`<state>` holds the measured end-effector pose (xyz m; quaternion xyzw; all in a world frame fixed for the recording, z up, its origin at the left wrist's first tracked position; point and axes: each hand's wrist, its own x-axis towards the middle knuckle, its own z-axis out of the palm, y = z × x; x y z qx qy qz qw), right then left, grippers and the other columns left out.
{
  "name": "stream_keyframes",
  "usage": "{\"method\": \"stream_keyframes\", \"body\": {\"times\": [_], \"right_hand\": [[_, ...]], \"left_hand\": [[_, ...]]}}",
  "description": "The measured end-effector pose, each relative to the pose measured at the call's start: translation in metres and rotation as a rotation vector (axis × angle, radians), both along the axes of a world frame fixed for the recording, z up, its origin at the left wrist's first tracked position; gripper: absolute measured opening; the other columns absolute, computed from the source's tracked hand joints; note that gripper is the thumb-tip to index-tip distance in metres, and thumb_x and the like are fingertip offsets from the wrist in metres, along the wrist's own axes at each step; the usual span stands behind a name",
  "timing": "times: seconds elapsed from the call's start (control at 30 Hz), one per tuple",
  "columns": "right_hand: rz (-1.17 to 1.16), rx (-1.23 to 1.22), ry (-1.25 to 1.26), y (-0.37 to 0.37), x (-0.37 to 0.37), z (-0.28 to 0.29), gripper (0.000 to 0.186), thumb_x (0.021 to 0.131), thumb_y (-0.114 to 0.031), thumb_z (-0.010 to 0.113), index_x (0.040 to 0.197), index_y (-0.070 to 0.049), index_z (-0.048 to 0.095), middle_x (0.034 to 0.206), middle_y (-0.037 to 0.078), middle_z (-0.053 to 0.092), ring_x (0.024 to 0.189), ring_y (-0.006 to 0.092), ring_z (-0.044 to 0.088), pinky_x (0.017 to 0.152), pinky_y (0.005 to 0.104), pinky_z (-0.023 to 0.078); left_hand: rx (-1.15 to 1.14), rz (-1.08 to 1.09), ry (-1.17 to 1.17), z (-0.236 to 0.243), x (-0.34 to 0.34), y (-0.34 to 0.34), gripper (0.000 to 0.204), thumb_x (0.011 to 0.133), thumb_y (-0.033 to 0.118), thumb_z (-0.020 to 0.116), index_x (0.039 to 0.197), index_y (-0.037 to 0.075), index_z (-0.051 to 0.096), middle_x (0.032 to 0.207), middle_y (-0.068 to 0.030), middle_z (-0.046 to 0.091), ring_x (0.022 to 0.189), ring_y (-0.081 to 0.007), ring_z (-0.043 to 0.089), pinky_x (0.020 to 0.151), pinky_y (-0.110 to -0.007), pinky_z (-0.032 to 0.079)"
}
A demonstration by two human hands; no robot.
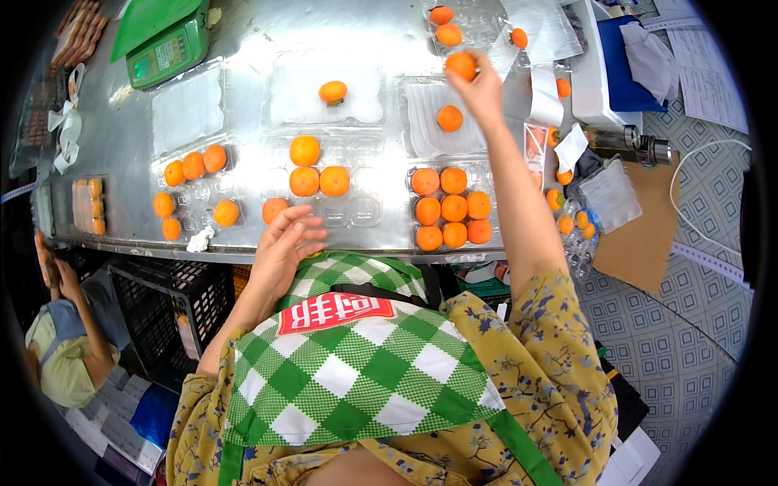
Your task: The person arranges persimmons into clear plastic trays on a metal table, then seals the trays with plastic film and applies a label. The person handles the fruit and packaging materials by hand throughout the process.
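Observation:
My right hand (484, 87) reaches far over the table, its fingers closed on an orange persimmon (460, 66). Below that hand, a single persimmon (450, 119) lies on a padded clear tray lid (421, 139). The tray (486, 172) in front of it holds several persimmons in rows. Close to the table's front edge, my left hand (284, 245) is open, fingers apart. It is beside a persimmon (275, 211) at the corner of the middle clear tray (365, 212), where 3 more sit. Another persimmon (333, 92) rests on that tray's padded lid (284, 101).
A partly filled clear tray (194, 198) is at left, below a green scale (168, 53). A closed fruit pack (89, 206) lies farther left. A white box (596, 77), loose fruit and a metal flask (632, 146) crowd the right. Another person (73, 348) works beside a black crate (158, 312).

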<state>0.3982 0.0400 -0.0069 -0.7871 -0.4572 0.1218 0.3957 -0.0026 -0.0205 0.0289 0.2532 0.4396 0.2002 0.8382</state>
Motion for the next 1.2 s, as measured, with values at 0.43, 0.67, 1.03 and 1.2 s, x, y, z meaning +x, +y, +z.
{"method": "stream_keyframes", "body": {"times": [0.43, 0.67, 1.03, 1.2], "right_hand": [[-0.225, -0.607, -0.365, 0.051, 0.094, -0.044, 0.065, 0.067, -0.050, 0.073, 0.113, -0.006, 0.060, 0.112, 0.016, 0.063, 0.105, 0.0298, 0.060, 0.088, 0.0409, 0.048], [-0.253, -0.536, -0.408, 0.041, 0.086, -0.039, 0.073, 0.068, -0.055, 0.072, 0.121, -0.008, 0.056, 0.116, 0.015, 0.061, 0.109, 0.0284, 0.058, 0.089, 0.0402, 0.047], [0.208, 0.080, -0.110, -0.022, -0.072, -0.004, 0.047, 0.072, -0.017, 0.076, 0.113, -0.004, 0.057, 0.105, 0.009, 0.060, 0.085, 0.0201, 0.058, 0.077, 0.0328, 0.048], [0.577, -0.144, 0.492, -0.076, -0.191, 0.005, 0.038, 0.079, -0.014, 0.071, 0.113, -0.004, 0.056, 0.093, 0.008, 0.062, 0.075, 0.0137, 0.060, 0.071, 0.0283, 0.050]], "left_hand": [[0.387, 0.141, 0.428, -0.028, -0.034, 0.020, 0.027, 0.089, 0.008, 0.059, 0.115, 0.002, 0.057, 0.104, -0.0069, 0.062, 0.092, -0.0128, 0.058, 0.083, -0.026, 0.046], [1.272, -0.240, 0.956, -0.038, -0.046, 0.021, 0.053, 0.065, 0.010, 0.077, 0.114, 0.006, 0.060, 0.109, -0.0111, 0.056, 0.106, -0.0299, 0.052, 0.090, -0.038, 0.043], [1.275, -0.335, 0.984, -0.055, -0.047, 0.021, 0.056, 0.058, 0.011, 0.082, 0.108, 0.006, 0.056, 0.117, -0.0127, 0.049, 0.110, -0.0322, 0.045, 0.094, -0.042, 0.039], [1.374, -0.236, 0.922, -0.051, -0.046, 0.021, 0.054, 0.059, 0.011, 0.082, 0.105, 0.005, 0.054, 0.108, -0.0118, 0.055, 0.105, -0.0303, 0.049, 0.092, -0.040, 0.040]]}}
